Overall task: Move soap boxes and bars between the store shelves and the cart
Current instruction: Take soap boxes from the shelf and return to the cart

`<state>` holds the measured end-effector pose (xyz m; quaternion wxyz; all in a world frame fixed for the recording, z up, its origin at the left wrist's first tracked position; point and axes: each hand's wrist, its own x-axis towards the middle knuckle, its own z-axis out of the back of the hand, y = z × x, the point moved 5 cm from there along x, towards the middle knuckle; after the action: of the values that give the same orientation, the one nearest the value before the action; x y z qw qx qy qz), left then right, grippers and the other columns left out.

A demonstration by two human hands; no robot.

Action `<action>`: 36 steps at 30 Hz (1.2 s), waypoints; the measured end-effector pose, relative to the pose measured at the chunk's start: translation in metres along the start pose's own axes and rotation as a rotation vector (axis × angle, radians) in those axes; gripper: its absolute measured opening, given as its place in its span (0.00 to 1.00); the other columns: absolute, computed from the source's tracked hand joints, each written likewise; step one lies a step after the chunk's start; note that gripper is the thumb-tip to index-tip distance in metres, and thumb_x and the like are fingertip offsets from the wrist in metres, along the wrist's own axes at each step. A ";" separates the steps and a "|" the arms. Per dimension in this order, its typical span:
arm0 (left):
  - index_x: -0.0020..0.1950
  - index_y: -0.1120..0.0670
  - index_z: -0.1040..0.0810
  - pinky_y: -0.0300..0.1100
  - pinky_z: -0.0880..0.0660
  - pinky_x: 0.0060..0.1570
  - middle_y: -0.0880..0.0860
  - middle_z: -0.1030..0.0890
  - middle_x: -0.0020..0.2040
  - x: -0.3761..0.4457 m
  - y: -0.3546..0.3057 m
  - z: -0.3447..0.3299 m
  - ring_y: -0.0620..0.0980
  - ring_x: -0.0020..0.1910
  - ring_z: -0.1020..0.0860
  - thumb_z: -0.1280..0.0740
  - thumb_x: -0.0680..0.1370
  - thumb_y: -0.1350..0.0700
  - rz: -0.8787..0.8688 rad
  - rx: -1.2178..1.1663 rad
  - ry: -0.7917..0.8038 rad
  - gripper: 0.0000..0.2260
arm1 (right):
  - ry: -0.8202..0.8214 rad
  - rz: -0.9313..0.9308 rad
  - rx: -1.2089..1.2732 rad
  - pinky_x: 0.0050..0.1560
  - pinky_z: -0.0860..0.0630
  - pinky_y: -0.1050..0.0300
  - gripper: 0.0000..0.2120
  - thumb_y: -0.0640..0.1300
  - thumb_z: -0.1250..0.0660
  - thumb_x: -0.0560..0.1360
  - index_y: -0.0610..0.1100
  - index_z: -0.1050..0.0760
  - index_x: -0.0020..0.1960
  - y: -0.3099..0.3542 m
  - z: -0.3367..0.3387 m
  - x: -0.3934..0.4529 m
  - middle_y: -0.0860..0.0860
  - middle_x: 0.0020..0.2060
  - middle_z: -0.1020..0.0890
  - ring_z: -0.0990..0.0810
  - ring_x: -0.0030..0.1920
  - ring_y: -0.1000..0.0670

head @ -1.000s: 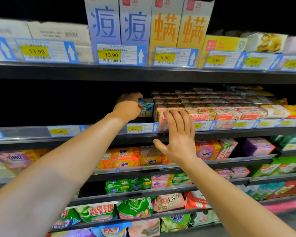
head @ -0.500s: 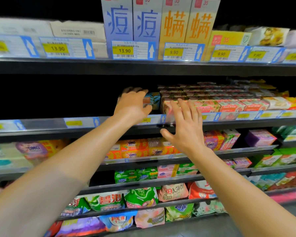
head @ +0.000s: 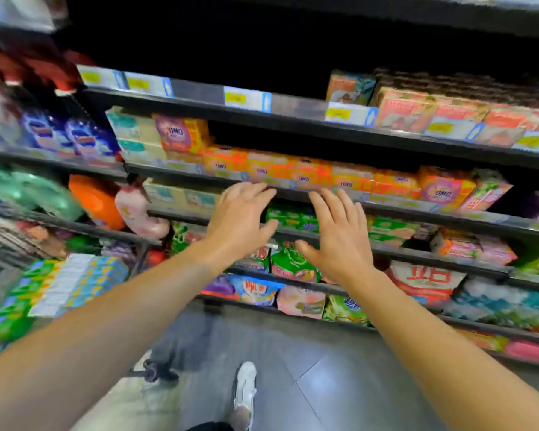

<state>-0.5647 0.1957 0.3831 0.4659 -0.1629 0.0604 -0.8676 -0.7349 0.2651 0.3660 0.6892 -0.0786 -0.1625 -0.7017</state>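
Left hand [head: 241,220] and right hand [head: 339,241] empty, fingers spread, below orange OMO soap boxes [head: 308,174], green pouches [head: 293,262] behind.

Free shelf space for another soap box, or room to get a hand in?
Widest gap: dark stretch of the upper shelf left of the lone teal-orange box. A lower slot opens above the orange OMO row, right of the purple OMO pack. Right of the lone box, the pink soap boxes sit packed. Both the left hand and right hand are empty.
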 end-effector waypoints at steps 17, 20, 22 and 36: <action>0.70 0.52 0.26 0.54 0.30 0.66 0.55 0.24 0.68 -0.297 0.227 -0.031 0.58 0.66 0.27 0.45 0.71 0.37 0.387 0.036 0.213 0.33 | 0.401 0.382 0.174 0.75 0.40 0.40 0.43 0.59 0.26 0.69 0.42 0.37 0.77 0.295 -0.136 -0.090 0.42 0.74 0.33 0.37 0.75 0.38; 0.66 0.54 0.23 0.54 0.26 0.61 0.55 0.21 0.63 -0.324 0.282 -0.016 0.60 0.60 0.24 0.43 0.70 0.39 0.401 0.026 0.172 0.30 | 0.428 0.361 0.181 0.75 0.40 0.41 0.42 0.58 0.26 0.70 0.42 0.37 0.77 0.351 -0.155 -0.083 0.42 0.74 0.32 0.36 0.74 0.37; 0.65 0.54 0.22 0.55 0.25 0.59 0.56 0.20 0.61 -0.340 0.321 -0.007 0.61 0.58 0.23 0.42 0.70 0.40 0.402 0.017 0.160 0.29 | 0.465 0.350 0.197 0.75 0.41 0.41 0.42 0.58 0.27 0.71 0.43 0.39 0.78 0.386 -0.170 -0.079 0.43 0.75 0.34 0.38 0.75 0.38; 0.68 0.52 0.25 0.51 0.31 0.65 0.52 0.23 0.65 -0.359 0.514 -0.013 0.56 0.63 0.27 0.33 0.72 0.43 0.393 -0.037 0.248 0.26 | 0.647 0.214 0.216 0.77 0.45 0.43 0.40 0.57 0.30 0.75 0.44 0.42 0.79 0.502 -0.277 -0.027 0.45 0.77 0.39 0.43 0.77 0.41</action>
<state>0.0206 0.2056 0.1580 0.6119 -0.0489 0.1637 -0.7723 -0.2041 0.1989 0.1578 0.7790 0.2042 0.0002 -0.5928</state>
